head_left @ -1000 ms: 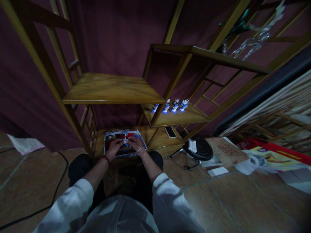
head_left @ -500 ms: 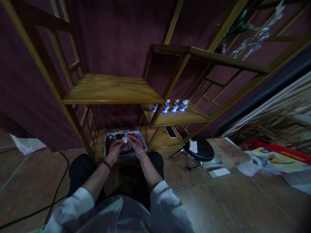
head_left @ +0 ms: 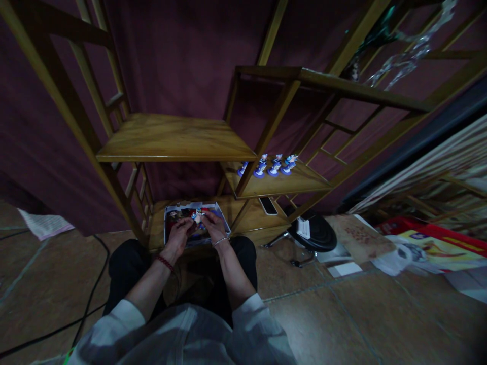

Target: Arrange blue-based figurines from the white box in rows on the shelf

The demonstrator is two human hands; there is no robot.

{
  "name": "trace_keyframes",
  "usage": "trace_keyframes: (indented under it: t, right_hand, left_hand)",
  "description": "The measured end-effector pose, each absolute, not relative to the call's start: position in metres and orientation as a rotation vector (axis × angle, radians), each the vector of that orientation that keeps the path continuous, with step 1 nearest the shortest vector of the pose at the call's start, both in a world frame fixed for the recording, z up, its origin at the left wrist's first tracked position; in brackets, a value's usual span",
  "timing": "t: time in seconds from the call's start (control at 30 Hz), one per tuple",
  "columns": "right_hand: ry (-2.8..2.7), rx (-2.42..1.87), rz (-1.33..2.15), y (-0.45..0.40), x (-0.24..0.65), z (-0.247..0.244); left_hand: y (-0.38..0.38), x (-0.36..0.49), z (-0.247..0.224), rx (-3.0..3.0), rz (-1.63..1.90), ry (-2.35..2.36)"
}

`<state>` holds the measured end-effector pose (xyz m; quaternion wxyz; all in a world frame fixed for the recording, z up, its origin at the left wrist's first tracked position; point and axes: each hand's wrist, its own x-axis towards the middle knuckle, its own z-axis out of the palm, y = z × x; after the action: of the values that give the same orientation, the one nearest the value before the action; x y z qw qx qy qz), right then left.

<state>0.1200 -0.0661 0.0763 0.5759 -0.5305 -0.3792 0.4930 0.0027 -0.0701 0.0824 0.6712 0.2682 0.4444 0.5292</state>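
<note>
A small blue-and-white figurine (head_left: 198, 217) is pinched between my two hands above an open shallow box (head_left: 166, 234). My left hand (head_left: 181, 232), with a dark red bracelet at the wrist, grips its left side. On its right side are the closed fingers of my right hand (head_left: 213, 226), which wears a thin silver bracelet. Dark and red contents show inside the box, too dim to make out. Several similar figurines (head_left: 276, 165) on purple bases stand in a row on the wooden shelf to the right, one partly behind a post.
Wooden shelving (head_left: 178, 137) rises over my hands. A phone (head_left: 268, 206) lies on the low shelf at right. On the floor are a round black object (head_left: 319, 234) with metal legs, a red-and-yellow box (head_left: 441, 246) and black cables (head_left: 91, 294).
Both hands keep hold of the figurine over the box, with only slight shifts of the fingers. The camera view has moved a little.
</note>
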Motion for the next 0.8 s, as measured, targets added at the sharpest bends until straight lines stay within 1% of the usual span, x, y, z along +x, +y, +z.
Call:
trace_keyframes:
  t: [0.27,0.8]
  right_hand:
    - [-0.87,-1.27,1.143,-0.071,0.122,0.081]
    - [-0.843,-1.189,1.243,-0.08,0.129,0.085]
  left_hand:
    - [-0.072,0.006,0.084,0.55,1.173,1.012]
    - [-0.075,0.009,0.089,0.568,1.155,0.991]
